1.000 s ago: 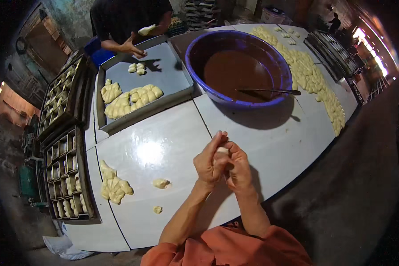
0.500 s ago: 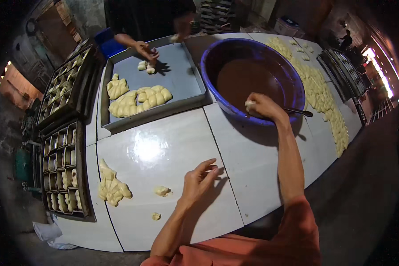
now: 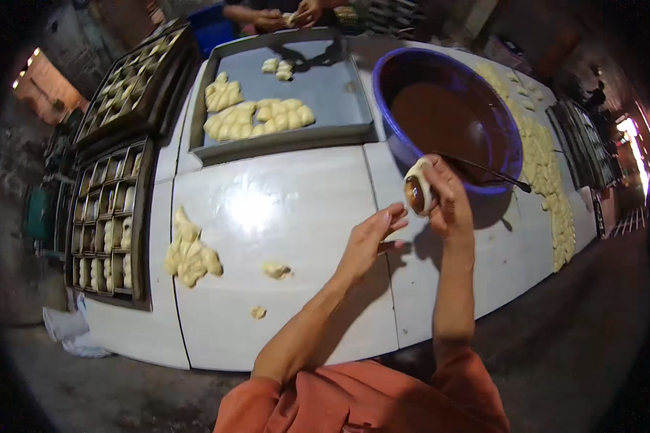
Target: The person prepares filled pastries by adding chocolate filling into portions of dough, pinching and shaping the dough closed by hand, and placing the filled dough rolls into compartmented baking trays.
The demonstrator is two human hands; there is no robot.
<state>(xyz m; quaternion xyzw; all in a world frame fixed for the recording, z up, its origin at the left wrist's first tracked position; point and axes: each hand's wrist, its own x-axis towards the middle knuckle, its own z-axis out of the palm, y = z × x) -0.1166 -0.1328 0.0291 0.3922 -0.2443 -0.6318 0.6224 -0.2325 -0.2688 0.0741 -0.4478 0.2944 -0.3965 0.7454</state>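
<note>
In my right hand point(image 3: 449, 198) is a flattened piece of dough point(image 3: 416, 189), curled round a glossy brown filling. The fingers are closed on its right edge, just off the near rim of the purple basin point(image 3: 391, 130). My left hand point(image 3: 372, 242) is just left of the dough with nothing in it, its fingers apart. Inside the basin lies a brown paste point(image 3: 440, 119), and a dark-handled spoon point(image 3: 495, 173) rests across its rim. On the white tabletop to the left are a lumpy dough mass point(image 3: 191, 252), a small dough piece point(image 3: 275, 270) and a smaller scrap point(image 3: 258, 312).
A grey metal tray point(image 3: 325, 79) with shaped dough stands at the far side; a co-worker's hands point(image 3: 289, 18) hold dough behind it. Divided baking pans point(image 3: 108, 224) line the left edge. Rows of dough pieces point(image 3: 545, 173) lie right of the basin, near stacked pans point(image 3: 585, 144).
My right hand has come out of the basin, now holding dough with brown filling on it. My left hand has moved right, toward it. The co-worker's hands have drawn back from the tray.
</note>
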